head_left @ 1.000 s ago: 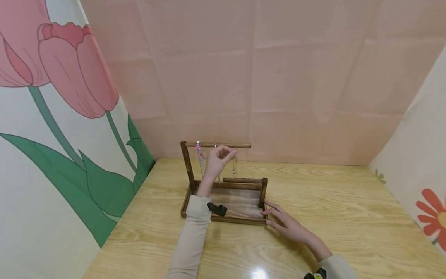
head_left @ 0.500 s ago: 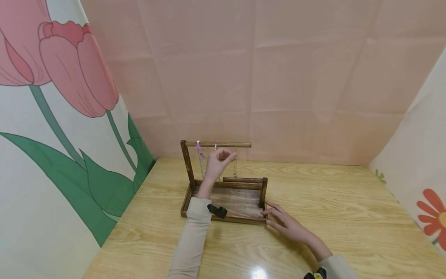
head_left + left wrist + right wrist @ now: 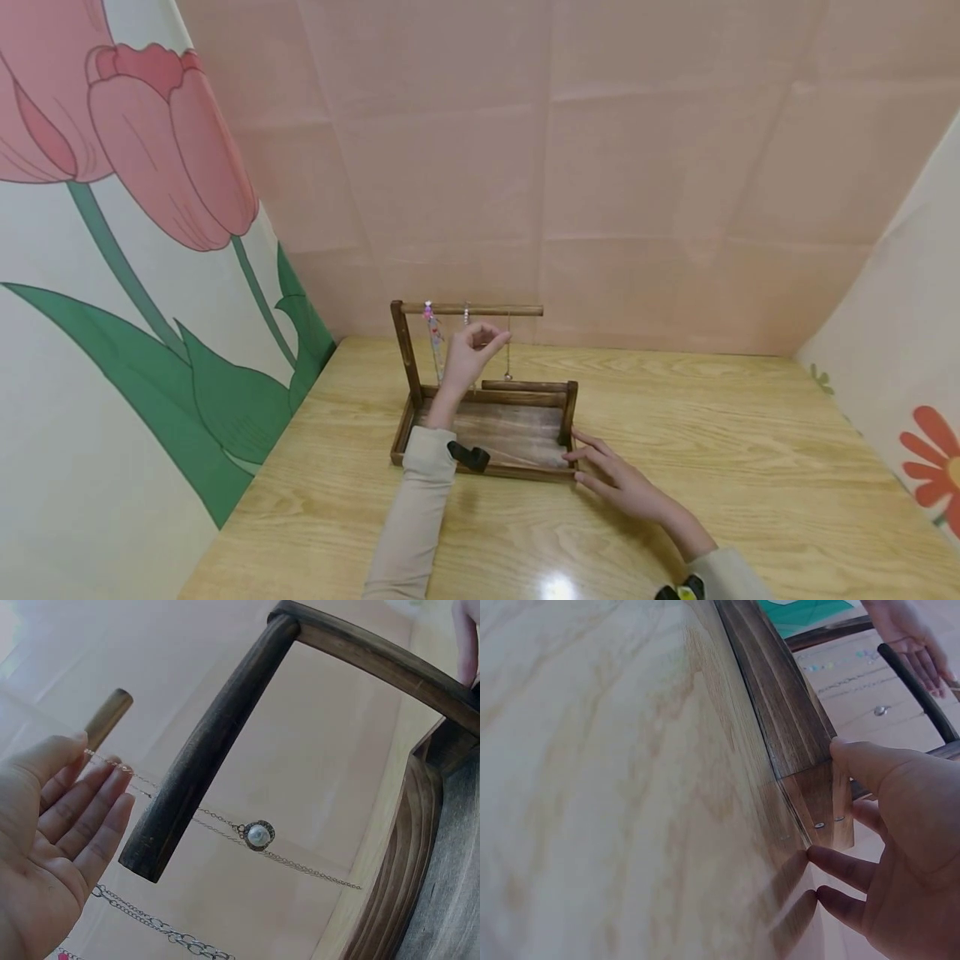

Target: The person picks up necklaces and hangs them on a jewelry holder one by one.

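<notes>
A dark wooden jewelry stand (image 3: 525, 473) has a shallow tray, a tall bar and a lower bar. From the tall bar hangs a necklace (image 3: 300, 868) with a round pearl pendant (image 3: 259, 835), at the bar's right part. My left hand (image 3: 465, 358) is raised in front of the bar, thumb and index finger pinching the upper chain. Its other fingers stay extended in the left wrist view. My right hand (image 3: 626, 490) touches the tray's near right corner with relaxed, spread fingers. In the right wrist view, its thumb (image 3: 862, 761) rests against the wooden corner.
Further left on the bar hang a colourful beaded strand (image 3: 434, 329) and a silver chain (image 3: 165, 927), partly behind my left hand. The wood-grain table (image 3: 697, 425) spreads around the stand. A pink backdrop (image 3: 637, 208) rises behind, with a tulip-printed panel (image 3: 165, 167) at left.
The pearl necklace's lower end has settled slightly down and to the right and now hangs straighter. My left hand has barely shifted, and my right hand has stayed at the corner.
</notes>
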Demonstrator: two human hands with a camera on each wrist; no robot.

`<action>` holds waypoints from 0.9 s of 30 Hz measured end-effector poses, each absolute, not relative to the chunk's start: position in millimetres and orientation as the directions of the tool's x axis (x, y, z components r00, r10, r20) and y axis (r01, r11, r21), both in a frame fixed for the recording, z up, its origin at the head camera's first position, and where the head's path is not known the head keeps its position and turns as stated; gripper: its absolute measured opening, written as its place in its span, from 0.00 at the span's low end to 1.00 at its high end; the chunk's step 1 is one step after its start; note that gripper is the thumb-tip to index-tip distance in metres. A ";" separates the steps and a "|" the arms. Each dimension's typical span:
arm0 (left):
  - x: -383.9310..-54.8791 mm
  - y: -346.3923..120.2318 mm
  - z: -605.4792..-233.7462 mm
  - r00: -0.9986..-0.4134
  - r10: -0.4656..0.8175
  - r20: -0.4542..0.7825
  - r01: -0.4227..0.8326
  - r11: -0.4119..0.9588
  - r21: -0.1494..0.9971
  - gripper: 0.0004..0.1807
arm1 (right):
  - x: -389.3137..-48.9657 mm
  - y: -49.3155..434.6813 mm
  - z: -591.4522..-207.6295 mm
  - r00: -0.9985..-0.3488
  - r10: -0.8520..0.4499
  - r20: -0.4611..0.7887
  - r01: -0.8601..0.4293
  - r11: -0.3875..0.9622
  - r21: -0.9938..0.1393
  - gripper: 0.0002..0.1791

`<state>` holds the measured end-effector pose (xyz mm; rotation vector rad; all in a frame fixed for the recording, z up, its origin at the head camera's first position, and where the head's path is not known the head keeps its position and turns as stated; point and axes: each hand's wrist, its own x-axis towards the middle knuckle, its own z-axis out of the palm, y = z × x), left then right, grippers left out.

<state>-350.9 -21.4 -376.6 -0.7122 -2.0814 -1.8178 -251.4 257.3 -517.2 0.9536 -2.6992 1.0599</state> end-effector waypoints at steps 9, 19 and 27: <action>-347.7 -22.8 -379.9 -0.850 0.201 0.487 0.513 0.106 0.852 0.11 | -251.8 259.1 -519.1 -0.795 -0.522 0.310 -0.594 0.563 -0.574 0.16; -346.0 -22.6 -386.3 -0.852 0.196 0.485 0.513 0.125 0.849 0.11 | -253.8 260.9 -513.9 -0.793 -0.527 0.305 -0.597 0.573 -0.561 0.16; -344.7 -21.6 -394.0 -0.849 0.212 0.484 0.512 0.105 0.853 0.09 | -253.5 261.7 -511.7 -0.787 -0.511 0.346 -0.612 0.574 -0.544 0.15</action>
